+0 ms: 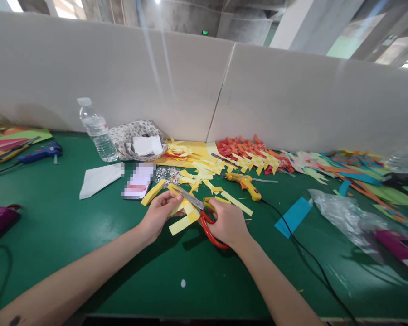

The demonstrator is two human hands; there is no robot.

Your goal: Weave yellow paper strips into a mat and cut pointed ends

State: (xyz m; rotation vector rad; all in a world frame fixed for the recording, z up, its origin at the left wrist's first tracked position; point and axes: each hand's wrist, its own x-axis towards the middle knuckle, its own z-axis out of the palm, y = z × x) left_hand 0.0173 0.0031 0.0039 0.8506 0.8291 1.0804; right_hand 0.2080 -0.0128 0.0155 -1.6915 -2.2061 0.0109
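My right hand [229,222] is closed around red-handled scissors [211,228], whose blades point left across yellow paper strips. Between the fingers of my left hand [161,210] is a woven piece of yellow paper strips [190,210], close to the scissor tips. Whether the blades are cutting through the paper I cannot tell. Just beyond my hands lie more loose yellow strips [236,202] and a clear bag of small round pieces [167,174]. A yellow hot glue gun [244,183] rests to the right of these.
Along the partition stand a water bottle [98,131] and a spotted cloth bag [120,140]. A phone [139,181] lies left of my hands. Red woven paper pieces [246,151], a blue paper piece [294,216] and a plastic bag [343,222] are to the right. A black cord [313,256] crosses the green table.
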